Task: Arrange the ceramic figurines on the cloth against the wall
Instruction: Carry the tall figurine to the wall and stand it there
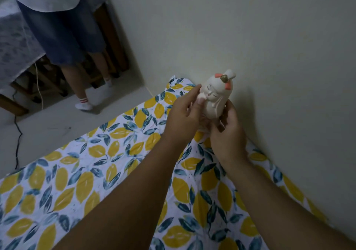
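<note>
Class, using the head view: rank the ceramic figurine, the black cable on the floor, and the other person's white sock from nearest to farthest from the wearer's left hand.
From the left hand:
1. Ceramic figurine: held in it, just to its right, shared with the right hand.
2. White sock: left, on the bare floor beyond the cloth.
3. Black cable: far left, by the frame's edge.

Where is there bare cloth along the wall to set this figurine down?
The lemon-print cloth is bare throughout: the strip beside the pale wall, and the wide middle toward the floor. The only crowding is where the left hand and right hand hold the white ceramic figurine.
</note>
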The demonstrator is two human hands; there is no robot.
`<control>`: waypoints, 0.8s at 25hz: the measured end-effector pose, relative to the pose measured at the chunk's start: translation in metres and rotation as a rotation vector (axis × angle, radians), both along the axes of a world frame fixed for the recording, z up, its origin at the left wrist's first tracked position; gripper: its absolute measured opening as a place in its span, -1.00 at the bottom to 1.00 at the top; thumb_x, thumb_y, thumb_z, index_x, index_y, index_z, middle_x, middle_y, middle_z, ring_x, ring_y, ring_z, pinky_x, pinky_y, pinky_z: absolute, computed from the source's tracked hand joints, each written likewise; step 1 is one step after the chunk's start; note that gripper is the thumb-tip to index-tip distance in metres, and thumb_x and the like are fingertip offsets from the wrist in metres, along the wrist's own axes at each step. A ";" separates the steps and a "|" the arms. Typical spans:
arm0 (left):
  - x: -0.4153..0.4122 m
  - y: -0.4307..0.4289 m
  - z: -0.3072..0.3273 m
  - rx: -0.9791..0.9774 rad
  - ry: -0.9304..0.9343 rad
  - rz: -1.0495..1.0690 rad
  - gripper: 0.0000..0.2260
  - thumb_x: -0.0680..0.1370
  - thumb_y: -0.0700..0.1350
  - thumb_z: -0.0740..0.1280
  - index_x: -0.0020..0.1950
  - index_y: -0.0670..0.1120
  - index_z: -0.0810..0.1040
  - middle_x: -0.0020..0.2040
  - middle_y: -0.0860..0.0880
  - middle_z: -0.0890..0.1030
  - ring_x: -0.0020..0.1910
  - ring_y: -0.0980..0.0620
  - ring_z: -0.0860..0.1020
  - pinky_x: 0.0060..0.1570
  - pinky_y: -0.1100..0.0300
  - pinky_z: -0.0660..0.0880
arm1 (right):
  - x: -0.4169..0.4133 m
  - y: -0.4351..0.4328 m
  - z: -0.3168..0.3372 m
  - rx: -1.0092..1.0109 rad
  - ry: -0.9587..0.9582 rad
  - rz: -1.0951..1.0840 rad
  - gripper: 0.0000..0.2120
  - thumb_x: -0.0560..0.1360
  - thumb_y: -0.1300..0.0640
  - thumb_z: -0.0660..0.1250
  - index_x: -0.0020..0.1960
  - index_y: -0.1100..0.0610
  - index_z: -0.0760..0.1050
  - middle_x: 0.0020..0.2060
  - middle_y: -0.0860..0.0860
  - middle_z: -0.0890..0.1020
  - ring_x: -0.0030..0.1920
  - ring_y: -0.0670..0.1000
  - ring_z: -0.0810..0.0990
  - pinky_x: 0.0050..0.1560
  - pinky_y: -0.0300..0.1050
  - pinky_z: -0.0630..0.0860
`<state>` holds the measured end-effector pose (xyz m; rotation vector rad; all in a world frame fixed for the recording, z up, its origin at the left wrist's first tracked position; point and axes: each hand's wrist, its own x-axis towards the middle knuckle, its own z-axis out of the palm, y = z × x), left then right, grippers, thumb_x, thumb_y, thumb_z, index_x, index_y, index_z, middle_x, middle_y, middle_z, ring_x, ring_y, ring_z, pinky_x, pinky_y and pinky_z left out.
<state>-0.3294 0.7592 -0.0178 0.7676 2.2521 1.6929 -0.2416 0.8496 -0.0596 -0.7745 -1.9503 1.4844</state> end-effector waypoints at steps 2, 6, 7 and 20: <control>0.002 0.000 -0.002 -0.009 0.014 0.024 -0.68 0.70 -0.06 0.22 0.45 -0.05 0.50 -0.03 0.66 0.48 0.06 0.50 0.52 -0.01 0.51 0.44 | -0.001 0.003 -0.007 0.014 0.002 0.010 -0.46 0.59 0.18 0.37 0.50 -0.13 0.34 0.29 -0.16 0.61 0.29 -0.18 0.58 0.25 -0.01 0.58; 0.005 0.001 -0.003 -0.035 0.033 0.036 -0.69 0.71 -0.06 0.21 0.43 -0.02 0.51 -0.03 0.67 0.46 0.04 0.52 0.50 -0.04 0.54 0.41 | -0.002 0.006 -0.015 0.025 0.006 0.025 -0.43 0.60 0.19 0.37 0.53 -0.14 0.30 0.33 -0.15 0.59 0.33 -0.15 0.55 0.28 0.05 0.57; 0.005 0.001 -0.003 -0.047 0.029 0.039 -0.69 0.70 -0.03 0.21 0.44 0.00 0.50 -0.03 0.65 0.48 0.05 0.52 0.49 -0.03 0.53 0.41 | -0.003 0.004 -0.015 0.029 0.008 0.026 -0.43 0.61 0.19 0.35 0.54 -0.15 0.28 0.33 -0.15 0.59 0.33 -0.15 0.55 0.28 0.05 0.57; 0.091 -0.180 0.000 -0.574 0.081 0.252 -0.50 0.70 0.15 0.07 0.60 -0.03 0.27 0.62 -0.01 0.26 0.62 0.03 0.09 0.57 -0.03 0.04 | 0.077 -0.122 0.031 0.578 -0.505 0.258 -0.33 0.59 -0.25 0.21 0.61 -0.01 0.19 0.61 -0.03 0.24 0.61 0.04 0.12 0.57 0.16 0.10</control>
